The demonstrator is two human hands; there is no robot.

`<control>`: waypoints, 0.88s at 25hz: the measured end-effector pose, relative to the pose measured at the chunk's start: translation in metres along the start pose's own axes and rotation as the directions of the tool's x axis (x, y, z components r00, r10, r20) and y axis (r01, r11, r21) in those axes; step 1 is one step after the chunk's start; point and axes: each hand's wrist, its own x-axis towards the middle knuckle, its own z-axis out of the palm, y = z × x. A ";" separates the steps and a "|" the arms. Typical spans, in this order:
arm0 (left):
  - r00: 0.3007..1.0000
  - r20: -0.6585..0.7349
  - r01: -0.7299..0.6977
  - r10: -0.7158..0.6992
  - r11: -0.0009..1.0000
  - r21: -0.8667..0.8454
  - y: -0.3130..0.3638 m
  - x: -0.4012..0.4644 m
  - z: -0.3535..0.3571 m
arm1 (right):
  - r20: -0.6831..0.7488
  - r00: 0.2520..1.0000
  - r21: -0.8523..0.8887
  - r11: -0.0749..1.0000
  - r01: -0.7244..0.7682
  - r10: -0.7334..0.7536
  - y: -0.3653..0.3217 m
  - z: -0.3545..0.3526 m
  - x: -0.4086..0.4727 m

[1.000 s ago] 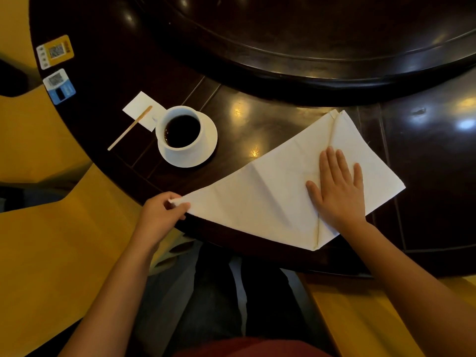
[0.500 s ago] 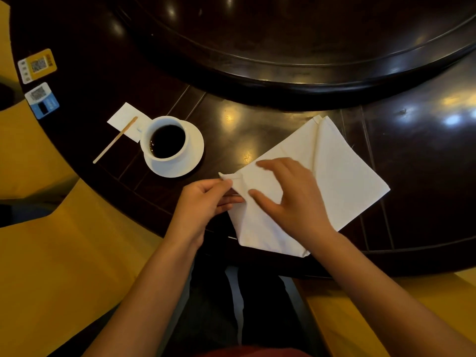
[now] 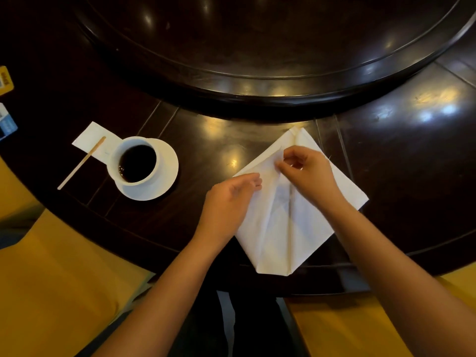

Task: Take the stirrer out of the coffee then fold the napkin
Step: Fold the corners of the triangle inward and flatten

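Observation:
A white napkin [image 3: 280, 233] lies folded into a kite shape at the table's near edge. My left hand [image 3: 229, 202] pinches its left flap near the fold. My right hand [image 3: 306, 171] pinches the upper middle of the napkin, fingers curled on the cloth. A white cup of black coffee [image 3: 136, 162] sits on a white saucer [image 3: 164, 181] to the left. The wooden stirrer [image 3: 81, 163] lies on the table left of the cup, its top end on a small white paper [image 3: 91, 139].
The dark wooden table [image 3: 201, 140] has a raised round turntable [image 3: 270, 47] at the back. Yellow seat cushions [image 3: 56, 279] flank my legs below the table edge. Small yellow and blue cards [image 3: 6, 119] sit at the far left edge.
My left hand carried the napkin's left corner over to the middle, turning the wide triangle into a narrower kite. My right hand lifted from pressing flat to pinching the cloth.

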 end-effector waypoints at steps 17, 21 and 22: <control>0.825 0.424 -0.506 0.373 0.153 0.849 -0.084 0.058 0.042 | 0.002 0.912 -0.609 0.723 0.327 -0.411 0.050 -0.017 0.061; 0.809 0.444 -0.520 0.385 0.116 0.846 -0.087 0.062 0.042 | 0.439 0.836 -0.688 0.476 0.548 -0.329 0.076 -0.019 0.046; 0.809 0.448 -0.520 0.381 0.107 0.847 -0.088 0.062 0.041 | 0.453 0.849 -0.697 0.486 0.528 -0.273 0.081 -0.019 0.046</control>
